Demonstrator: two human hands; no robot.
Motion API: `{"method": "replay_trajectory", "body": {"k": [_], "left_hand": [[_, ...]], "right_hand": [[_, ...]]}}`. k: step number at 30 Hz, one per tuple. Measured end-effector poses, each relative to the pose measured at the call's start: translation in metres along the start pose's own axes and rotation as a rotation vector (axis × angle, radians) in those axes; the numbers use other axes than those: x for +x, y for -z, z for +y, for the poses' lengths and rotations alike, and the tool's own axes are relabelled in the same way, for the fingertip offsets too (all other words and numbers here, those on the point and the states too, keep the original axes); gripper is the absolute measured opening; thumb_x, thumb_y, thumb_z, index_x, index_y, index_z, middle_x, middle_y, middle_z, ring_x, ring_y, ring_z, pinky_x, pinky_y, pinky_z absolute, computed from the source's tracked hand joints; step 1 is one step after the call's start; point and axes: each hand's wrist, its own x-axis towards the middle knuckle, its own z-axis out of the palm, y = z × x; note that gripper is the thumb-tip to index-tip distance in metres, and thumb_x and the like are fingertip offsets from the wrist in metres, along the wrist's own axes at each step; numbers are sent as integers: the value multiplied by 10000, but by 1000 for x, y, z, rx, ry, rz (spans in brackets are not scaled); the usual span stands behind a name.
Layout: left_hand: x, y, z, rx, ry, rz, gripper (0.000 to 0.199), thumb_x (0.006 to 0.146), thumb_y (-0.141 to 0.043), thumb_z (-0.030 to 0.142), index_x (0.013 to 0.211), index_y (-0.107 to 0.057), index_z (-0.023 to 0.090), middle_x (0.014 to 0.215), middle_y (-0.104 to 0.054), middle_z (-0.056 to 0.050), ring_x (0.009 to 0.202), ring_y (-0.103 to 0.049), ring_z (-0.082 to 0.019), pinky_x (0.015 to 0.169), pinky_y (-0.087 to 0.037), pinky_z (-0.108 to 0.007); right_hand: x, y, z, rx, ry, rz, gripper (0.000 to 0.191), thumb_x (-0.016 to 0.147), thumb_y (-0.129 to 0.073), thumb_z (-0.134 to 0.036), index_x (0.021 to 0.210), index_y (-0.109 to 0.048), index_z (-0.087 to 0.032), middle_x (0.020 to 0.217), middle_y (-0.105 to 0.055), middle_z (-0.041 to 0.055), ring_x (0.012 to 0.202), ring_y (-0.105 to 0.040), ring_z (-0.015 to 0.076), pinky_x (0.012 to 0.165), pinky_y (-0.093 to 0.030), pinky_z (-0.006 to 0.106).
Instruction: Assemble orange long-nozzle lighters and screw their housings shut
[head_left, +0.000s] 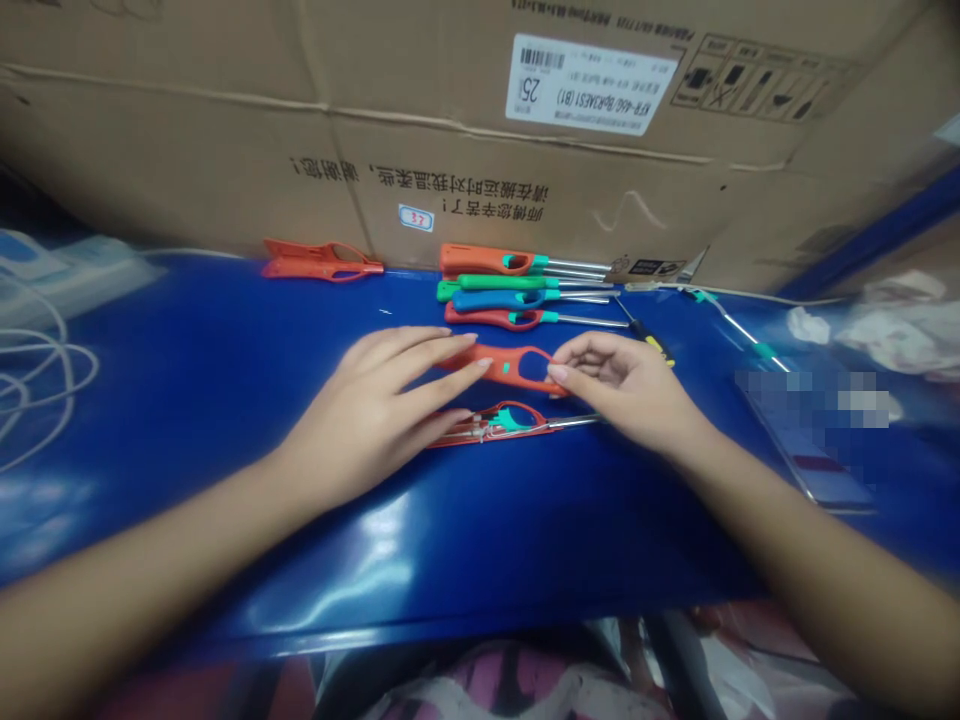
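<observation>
An orange-red casing half (499,366) with an oval opening is held just above the blue table. My right hand (619,380) pinches its looped end between thumb and fingers. My left hand (397,390) reaches over its other end, fingers spread, with fingertips at the casing. Just below lies an opened lighter (499,424) with an orange-red shell, a green trigger part, thin inner parts and a metal tube. The fingers of my left hand cover its left end, and my right hand is near its tube.
Several assembled long lighters (517,298) and a yellow-black screwdriver (652,342) lie behind my hands. Orange shells (322,262) rest by the cardboard box (262,130). A phone (810,450) lies right, near a loose metal tube (746,332); white cable (52,375) coils left.
</observation>
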Motion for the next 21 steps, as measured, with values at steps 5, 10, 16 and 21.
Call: {"method": "replay_trajectory", "body": {"k": [5,10,16,21], "left_hand": [[0,4,1,-53,1,-8,347,982,-585,231,1325,-627,262,1314,-667,-91,1202,-616,-275,1017,-492,-466],[0,1,7,-204,14,-72,324,976,-601,252,1285,-662,179,1160,-712,-108,997,-670,-216,870,-558,-355],[-1,-1,8,-255,89,-74,293,978,-592,270,1223,-701,151,1122,-721,-102,977,-685,-200,858,-566,-320],[-1,1,6,-229,171,-26,292,963,-606,285,1196,-712,144,1110,-725,-97,993,-674,-214,874,-559,-342]], "right_hand": [[-8,-5,-8,-36,-20,-125,224,864,-697,-342,1013,-683,-175,904,-732,53,809,-701,166,731,-575,296],[-10,1,-8,-463,290,-273,320,931,-605,-294,1239,-649,-216,1016,-702,60,912,-637,187,808,-539,336],[-5,16,-3,-630,388,-373,414,907,-635,-255,1315,-594,-199,1150,-646,97,1082,-583,224,950,-488,385],[4,23,6,-570,228,-349,207,872,-687,-326,1028,-685,-191,941,-655,42,825,-596,167,760,-503,309]]}}
